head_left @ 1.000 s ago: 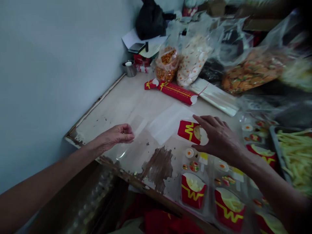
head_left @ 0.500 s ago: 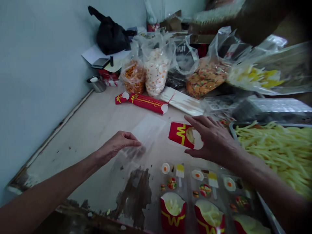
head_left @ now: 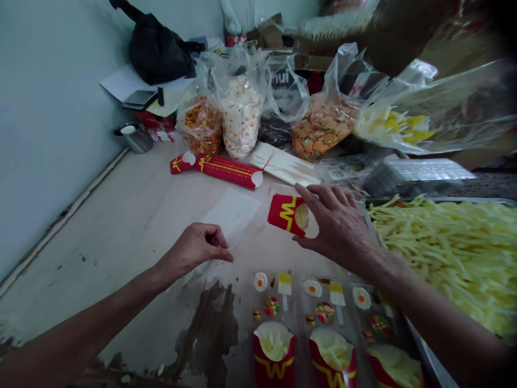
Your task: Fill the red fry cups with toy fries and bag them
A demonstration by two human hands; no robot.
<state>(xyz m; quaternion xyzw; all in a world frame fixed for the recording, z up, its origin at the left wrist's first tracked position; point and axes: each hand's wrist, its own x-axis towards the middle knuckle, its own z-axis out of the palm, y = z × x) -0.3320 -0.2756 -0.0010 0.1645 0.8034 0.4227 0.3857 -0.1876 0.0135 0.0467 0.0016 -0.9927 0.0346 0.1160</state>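
Observation:
My left hand (head_left: 202,242) pinches the edge of a thin clear plastic bag (head_left: 234,210) that lies over the tabletop. To its right, my right hand (head_left: 337,215) grips a small red fries carton (head_left: 285,212) between thumb and fingers. The carton bears a yellow W, lies on its side and has pale pieces in its opening; clear plastic seems to edge it. Below my hands lie three clear packs, among them a left pack (head_left: 274,350) and a middle pack (head_left: 332,358), each with a red fries carton and small toy foods.
A tray of pale yellow toy fries (head_left: 444,253) stands at the right. Behind are nested red cartons (head_left: 228,170), a stack of white sleeves (head_left: 285,164), a bag of egg pieces (head_left: 241,118) and a bag of round pieces (head_left: 323,126). A metal cup (head_left: 139,139) stands by the wall.
The view has shifted, so most things sit further left. My left hand has come slightly lower with the plastic bag. My right hand keeps its grip on the fries carton.

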